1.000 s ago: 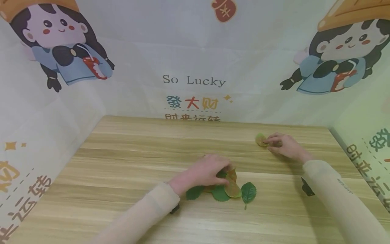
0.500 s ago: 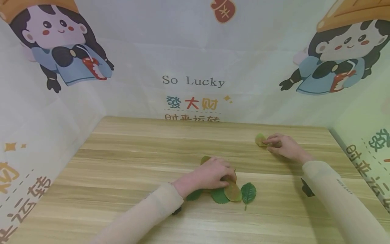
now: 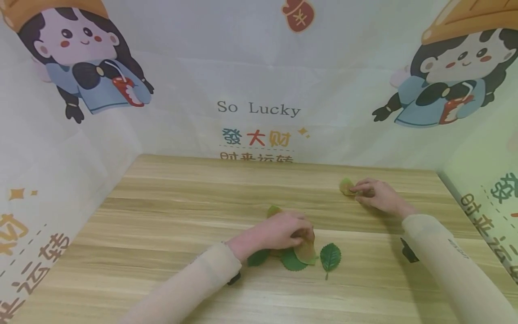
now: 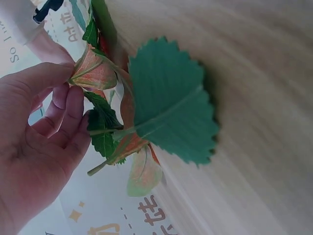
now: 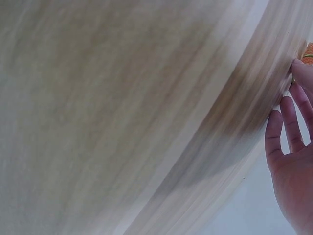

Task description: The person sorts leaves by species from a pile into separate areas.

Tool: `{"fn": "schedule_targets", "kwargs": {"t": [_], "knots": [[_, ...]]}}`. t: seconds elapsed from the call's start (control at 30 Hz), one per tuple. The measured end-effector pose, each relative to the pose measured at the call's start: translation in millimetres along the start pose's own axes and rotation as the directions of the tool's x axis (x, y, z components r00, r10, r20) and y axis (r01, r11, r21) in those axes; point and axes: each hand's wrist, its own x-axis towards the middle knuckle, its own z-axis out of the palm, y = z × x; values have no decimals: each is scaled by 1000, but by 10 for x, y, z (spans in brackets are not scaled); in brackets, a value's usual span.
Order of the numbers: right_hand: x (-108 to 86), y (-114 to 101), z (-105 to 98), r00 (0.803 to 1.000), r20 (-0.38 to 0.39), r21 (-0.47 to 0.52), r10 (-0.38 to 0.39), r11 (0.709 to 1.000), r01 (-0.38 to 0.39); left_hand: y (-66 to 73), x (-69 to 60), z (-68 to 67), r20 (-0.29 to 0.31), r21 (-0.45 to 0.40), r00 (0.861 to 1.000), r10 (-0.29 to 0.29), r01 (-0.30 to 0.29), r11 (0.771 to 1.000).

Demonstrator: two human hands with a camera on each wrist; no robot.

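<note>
My left hand (image 3: 283, 229) pinches an orange-and-green artificial leaf (image 3: 306, 253) between thumb and fingertips, low over a cluster of leaves. In the left wrist view the left hand (image 4: 44, 122) holds that leaf (image 4: 95, 71) by its end. Close by are a green serrated leaf (image 4: 168, 103) and several other green and orange leaves, partly hidden by the hand. Further back on the right, my right hand (image 3: 378, 193) pinches the edge of a yellow-green and brown leaf (image 3: 346, 186). Only a sliver of this leaf (image 5: 308, 54) shows beyond the right hand (image 5: 296, 142) in the right wrist view.
A separate green leaf (image 3: 330, 257) lies flat to the right of the cluster. The wood-grain table (image 3: 182, 193) is enclosed by printed white cloth (image 3: 259, 67) at the back and both sides.
The orange-and-green leaf under my left hand has shifted slightly left and swung away from the separate green leaf. My left hand has moved a little to the right. My right hand stays put.
</note>
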Motion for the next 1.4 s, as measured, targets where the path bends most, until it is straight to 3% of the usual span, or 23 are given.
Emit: {"fn": "schedule_targets", "kwargs": {"t": [0.23, 0.47, 0.67, 1.0, 1.17, 1.4], "knots": [[4, 29, 12, 1000, 3, -4, 2, 1000, -2, 5, -50, -82, 18, -6, 1000, -23, 23, 1000], [8, 79, 29, 1000, 9, 2, 0, 1000, 0, -19, -93, -216, 0, -58, 997, -83, 83, 995], [9, 117, 38, 1000, 9, -5, -8, 1000, 8, -150, -152, -238, -26, -163, 992, -126, 120, 979], [10, 106, 32, 1000, 1, 2, -16, 1000, 16, -329, -242, -246, -96, -186, 984, -153, 133, 973], [-1, 91, 21, 1000, 5, 3, -10, 1000, 10, -420, -194, -249, -158, -185, 973, -167, 137, 973], [7, 103, 34, 1000, 3, 4, -18, 1000, 18, -553, 15, -337, -274, -76, 953, -127, 110, 991]]}}
